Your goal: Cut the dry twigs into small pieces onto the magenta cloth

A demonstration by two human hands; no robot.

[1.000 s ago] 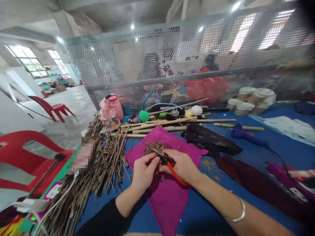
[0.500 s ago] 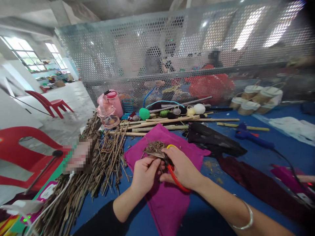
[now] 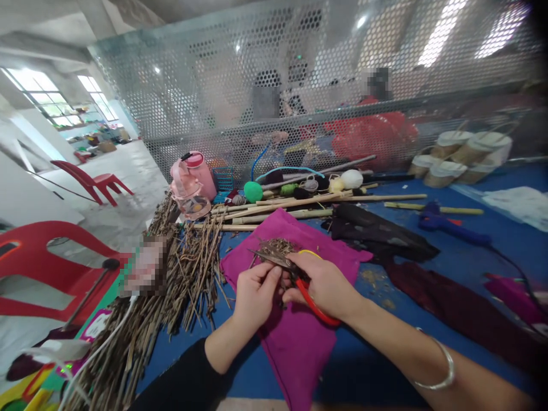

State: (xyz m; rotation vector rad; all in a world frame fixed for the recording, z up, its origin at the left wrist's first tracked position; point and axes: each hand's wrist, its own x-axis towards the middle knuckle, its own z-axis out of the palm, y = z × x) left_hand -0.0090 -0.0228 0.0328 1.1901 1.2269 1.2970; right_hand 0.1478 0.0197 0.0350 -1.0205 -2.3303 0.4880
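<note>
My right hand [image 3: 327, 285] grips a pair of scissors [image 3: 309, 299] with red and yellow handles, its blades pointing left and nearly together. Against the blades, the pinched fingers of my left hand [image 3: 257, 294] hold a dry twig, mostly hidden by the fingers. Just beyond both hands is a small heap of short twig pieces [image 3: 274, 246]. The heap rests on a magenta cloth [image 3: 295, 348] spread over the blue table [image 3: 188, 357]. To the left of my left hand lies a big pile of long dry twigs [image 3: 184, 291].
Behind the cloth lie bamboo sticks [image 3: 291, 216], yarn balls [image 3: 252, 192] and a pink jug [image 3: 190, 191]. On the right are dark cloth [image 3: 381, 231], a blue glue gun [image 3: 449, 225] and lidded cups [image 3: 445, 173]. A perforated metal screen [image 3: 205, 97] stands behind, with people beyond it.
The view has shifted slightly, so most things sit a little further right. Both hands stay together at the scissors, whose blades look closer together than before.
</note>
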